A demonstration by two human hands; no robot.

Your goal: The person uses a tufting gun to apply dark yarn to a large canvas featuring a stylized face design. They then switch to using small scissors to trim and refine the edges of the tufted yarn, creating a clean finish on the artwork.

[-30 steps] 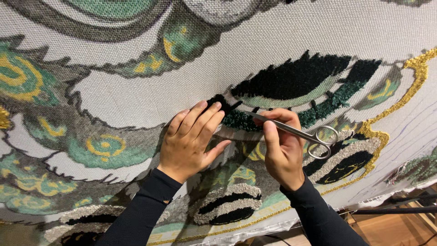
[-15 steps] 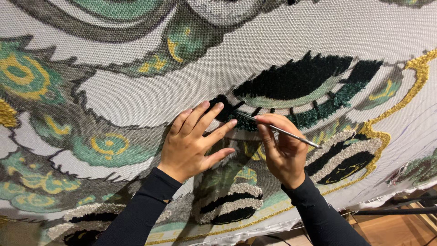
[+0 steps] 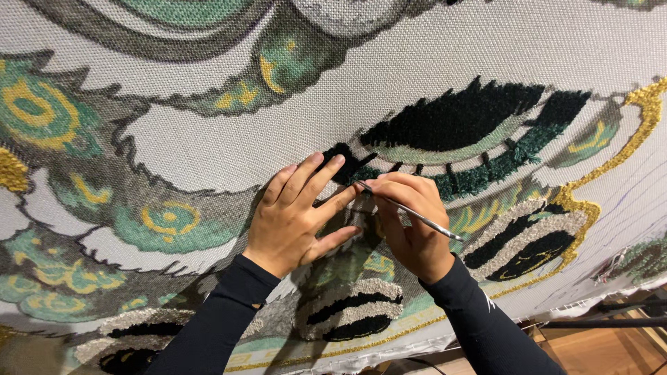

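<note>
1. My left hand (image 3: 295, 215) lies flat, fingers spread, on the patterned rug cloth (image 3: 229, 139).
2. My right hand (image 3: 410, 222) is clamped on thin metal scissors (image 3: 410, 210), their tip at the dark tufted yarn (image 3: 361, 173) beside my left fingertips.

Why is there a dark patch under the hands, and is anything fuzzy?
Head view: light from above throws shadows of the left hand and right hand down onto the patterned canvas; the middle is sharp, while the bottom-left corner blurs and the edges look bent.
</note>
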